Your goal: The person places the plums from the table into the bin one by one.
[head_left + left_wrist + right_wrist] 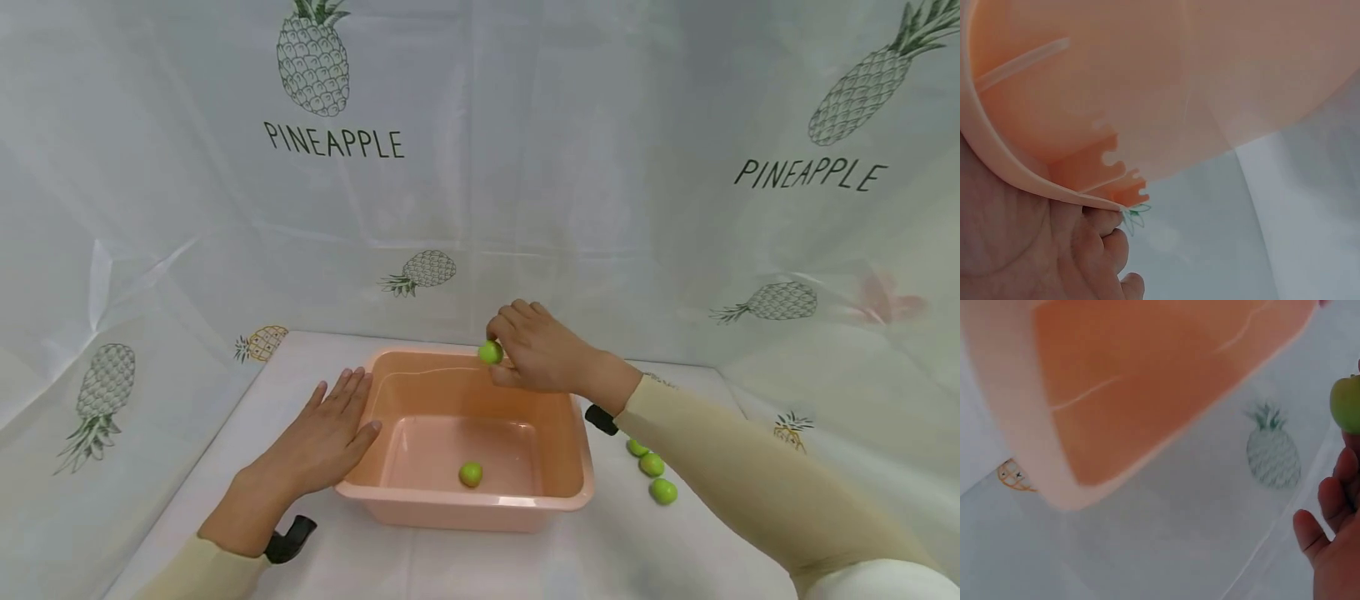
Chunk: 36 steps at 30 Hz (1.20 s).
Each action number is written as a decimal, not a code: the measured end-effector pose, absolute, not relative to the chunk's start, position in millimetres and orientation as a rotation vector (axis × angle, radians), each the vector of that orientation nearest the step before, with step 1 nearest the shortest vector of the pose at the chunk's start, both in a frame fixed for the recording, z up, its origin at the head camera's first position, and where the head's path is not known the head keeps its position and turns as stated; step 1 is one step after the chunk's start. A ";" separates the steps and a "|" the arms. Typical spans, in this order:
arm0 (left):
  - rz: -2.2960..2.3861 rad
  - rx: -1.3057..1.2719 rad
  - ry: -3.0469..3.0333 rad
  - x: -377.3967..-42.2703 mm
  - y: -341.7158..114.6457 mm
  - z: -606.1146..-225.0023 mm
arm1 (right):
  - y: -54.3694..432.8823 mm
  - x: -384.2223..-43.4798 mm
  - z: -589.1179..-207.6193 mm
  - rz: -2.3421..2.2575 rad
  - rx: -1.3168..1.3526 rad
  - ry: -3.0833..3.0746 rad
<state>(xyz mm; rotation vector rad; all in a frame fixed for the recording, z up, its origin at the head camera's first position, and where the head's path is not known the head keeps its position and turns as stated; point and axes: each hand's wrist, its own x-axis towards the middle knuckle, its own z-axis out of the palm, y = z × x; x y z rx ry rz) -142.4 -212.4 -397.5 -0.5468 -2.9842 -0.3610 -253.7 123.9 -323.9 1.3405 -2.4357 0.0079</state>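
Note:
Between the thumb and fingers of my right hand, a small green apple is pinched above the far rim of a peach-coloured plastic basin. The right wrist view shows this apple at its right edge, a small stem dimple on top. Another green apple lies on the basin floor toward the near side. My left hand rests with straight fingers on the basin's left rim; in the left wrist view its palm lies against the outside of that rim.
Several green apples lie on the white table right of the basin, one partly hidden by my right sleeve. A pineapple-printed sheet hangs behind and around the table. Black straps circle both wrists.

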 end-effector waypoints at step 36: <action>-0.254 -0.531 -2.974 -136.5 -213.9 -395.9 | 54.5 -248.4 -402.6 -0.453 1.772 -2.338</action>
